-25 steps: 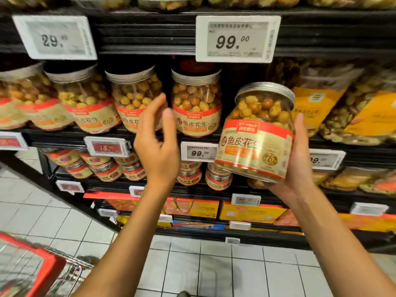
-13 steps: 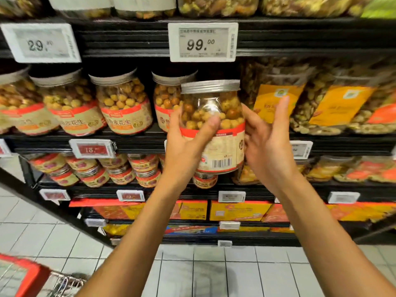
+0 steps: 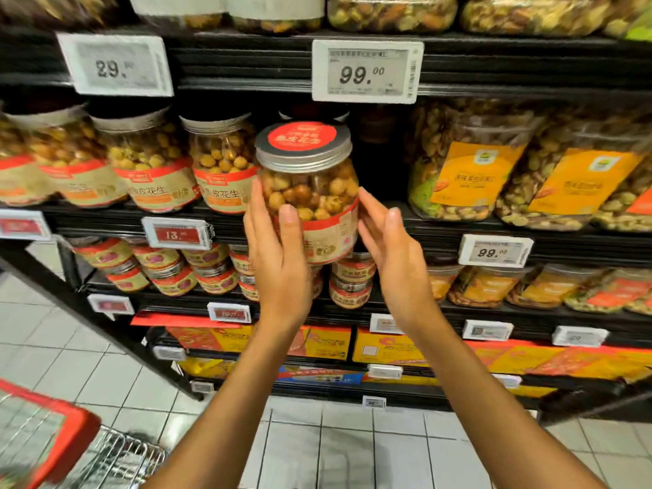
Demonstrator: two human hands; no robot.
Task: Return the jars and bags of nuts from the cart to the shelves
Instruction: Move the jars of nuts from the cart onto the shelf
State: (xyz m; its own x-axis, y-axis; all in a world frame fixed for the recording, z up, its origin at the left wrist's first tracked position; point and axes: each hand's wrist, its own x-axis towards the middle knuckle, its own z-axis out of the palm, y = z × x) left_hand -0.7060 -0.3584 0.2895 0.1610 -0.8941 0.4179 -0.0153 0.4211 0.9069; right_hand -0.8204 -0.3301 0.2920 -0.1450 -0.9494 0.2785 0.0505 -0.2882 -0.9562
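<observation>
The jar (image 3: 310,192) of coated peanuts is held up in the air between both hands, in front of the edge of the shelf (image 3: 437,227), tipped so that its silver lid (image 3: 303,144) with a round red sticker faces the camera. The left hand (image 3: 278,266) grips it: the fingers (image 3: 257,202) lie close together along the jar's left side and the thumb crosses the front over the red-edged label. The right hand (image 3: 393,252) rests flat against the jar's right side, its fingers (image 3: 367,210) straight and together, with the thumb held off the glass. Just beyond the left fingertips a row of like jars (image 3: 222,164) stands on the shelf. Past the right fingertips, across a dark gap, stand bags of nuts (image 3: 469,171) with orange labels. Above the fingertips hangs a price tag (image 3: 367,70) reading 99.00. Below the wrists smaller jars (image 3: 349,280) are stacked on a lower shelf. Well below the left forearm is the red-rimmed wire cart (image 3: 70,432).
</observation>
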